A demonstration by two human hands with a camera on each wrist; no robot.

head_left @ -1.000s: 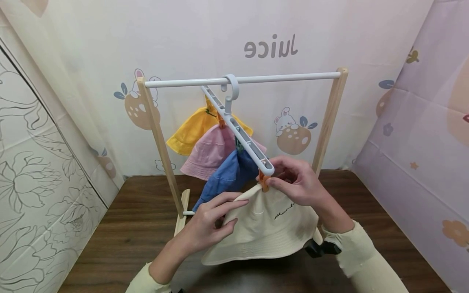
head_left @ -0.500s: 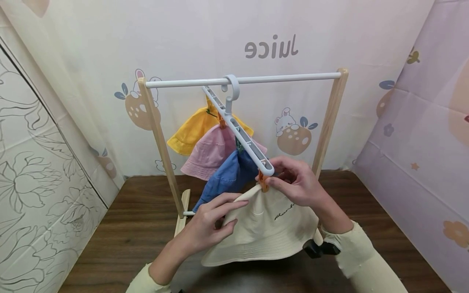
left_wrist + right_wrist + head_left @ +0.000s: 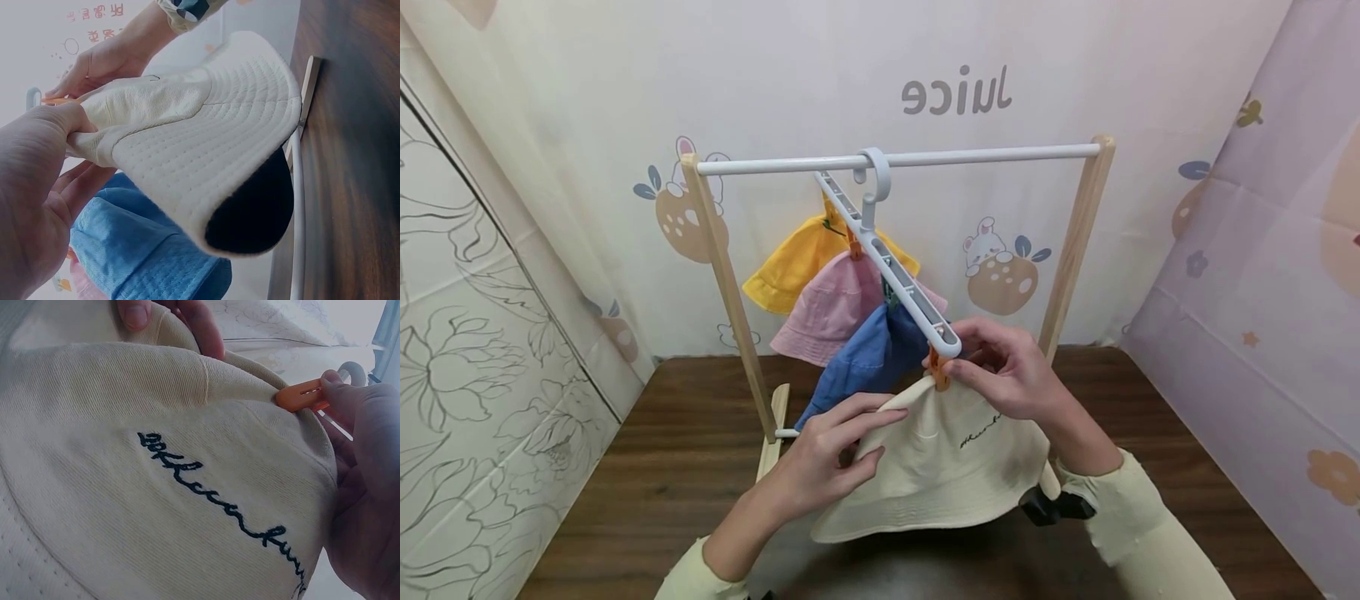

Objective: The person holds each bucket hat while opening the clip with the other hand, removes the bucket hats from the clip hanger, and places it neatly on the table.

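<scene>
One cream bucket hat (image 3: 940,467), dark script embroidery.

- The left hand (image 3: 820,467) sits at lower centre of the head view, forearm rising from the bottom edge in a pale yellow-green sleeve.
- Its fingers (image 3: 868,410) stretch toward the right of the frame, with the thumb (image 3: 65,119) pressed against them in a pinch.
- The right hand (image 3: 1007,379) lies just right of centre, its wrist and sleeve running down to the lower right.
- Its thumb and fingertips (image 3: 340,390) are curled together, pinching at the hand's upper left.
</scene>
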